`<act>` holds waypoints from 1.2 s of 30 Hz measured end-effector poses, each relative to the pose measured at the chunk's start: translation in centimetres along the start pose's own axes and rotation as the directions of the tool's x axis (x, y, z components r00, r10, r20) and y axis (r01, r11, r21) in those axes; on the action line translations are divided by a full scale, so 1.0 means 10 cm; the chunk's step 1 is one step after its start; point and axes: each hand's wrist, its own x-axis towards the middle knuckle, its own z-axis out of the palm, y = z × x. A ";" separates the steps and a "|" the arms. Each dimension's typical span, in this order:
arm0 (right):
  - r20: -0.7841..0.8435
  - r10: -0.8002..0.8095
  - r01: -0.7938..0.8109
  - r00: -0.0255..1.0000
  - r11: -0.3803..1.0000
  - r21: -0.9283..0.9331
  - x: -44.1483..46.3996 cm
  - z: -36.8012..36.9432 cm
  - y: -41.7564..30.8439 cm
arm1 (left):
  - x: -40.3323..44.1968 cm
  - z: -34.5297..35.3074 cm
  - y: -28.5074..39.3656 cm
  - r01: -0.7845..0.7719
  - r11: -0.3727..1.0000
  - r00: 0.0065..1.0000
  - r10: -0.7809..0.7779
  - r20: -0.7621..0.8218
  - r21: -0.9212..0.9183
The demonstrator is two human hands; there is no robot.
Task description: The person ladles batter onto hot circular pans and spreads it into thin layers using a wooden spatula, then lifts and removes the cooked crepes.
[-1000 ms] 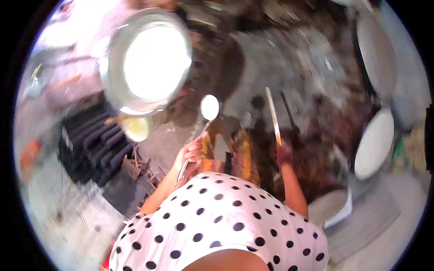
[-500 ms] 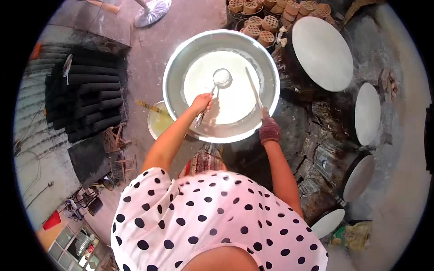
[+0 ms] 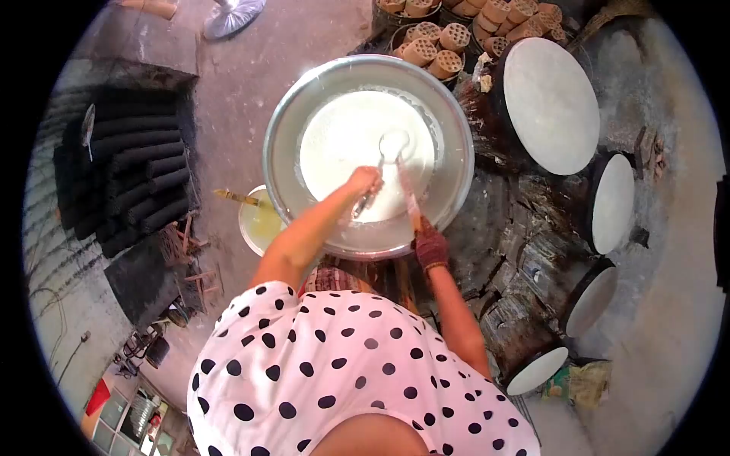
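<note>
A large metal basin (image 3: 450, 152) of white, batter-like liquid (image 3: 334, 156) stands in front of me. My left hand (image 3: 365, 181), bare, is closed round the handle of a metal ladle (image 3: 394, 144), whose round bowl is over the liquid near the basin's middle. In a dark red glove, my right hand (image 3: 430, 246) grips a long flat spatula (image 3: 408, 194) at the basin's near right rim. Its blade reaches inward to the ladle's bowl; blur hides whether the two touch.
Several round griddles (image 3: 551, 106) on dark stoves curve along the right. Perforated clay-coloured briquettes (image 3: 420, 52) fill buckets at the top. Left of the basin, a bucket of yellowish liquid (image 3: 262, 226) holds a brush (image 3: 236, 197). Black briquette stacks (image 3: 141, 163) stand farther left.
The ladle has moved right and slightly nearer me. The spatula has swung left from the basin's right side to the ladle, with my gloved hand lower and further left.
</note>
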 end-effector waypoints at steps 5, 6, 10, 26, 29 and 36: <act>-0.029 0.038 -0.005 0.999 0.688 0.726 -0.60 -0.24 -0.34 | -0.98 0.55 0.39 -0.066 0.933 0.998 0.070 -0.003 -0.353; -0.090 0.001 0.064 0.996 0.687 0.724 -0.62 -0.35 -0.38 | -1.20 0.60 0.56 -0.172 0.914 0.984 0.179 -0.015 -0.367; -0.277 -0.151 0.313 0.949 0.571 0.759 -0.70 -1.18 -0.69 | -2.43 0.92 1.58 -0.510 0.838 0.851 0.524 0.031 -0.194; -0.760 -0.148 -0.094 0.633 0.960 -0.265 -1.82 -1.67 -0.26 | -3.20 1.13 2.11 -0.422 0.886 0.855 0.318 0.409 0.193; -0.774 0.142 0.002 0.617 0.983 0.182 -2.73 -1.24 -0.01 | -3.31 1.67 1.47 -0.525 0.757 0.821 0.332 0.464 0.388; -0.672 0.709 -0.317 0.215 0.702 0.638 -4.03 -0.19 0.41 | -2.98 3.37 0.33 -0.174 0.877 0.517 -0.306 0.799 0.448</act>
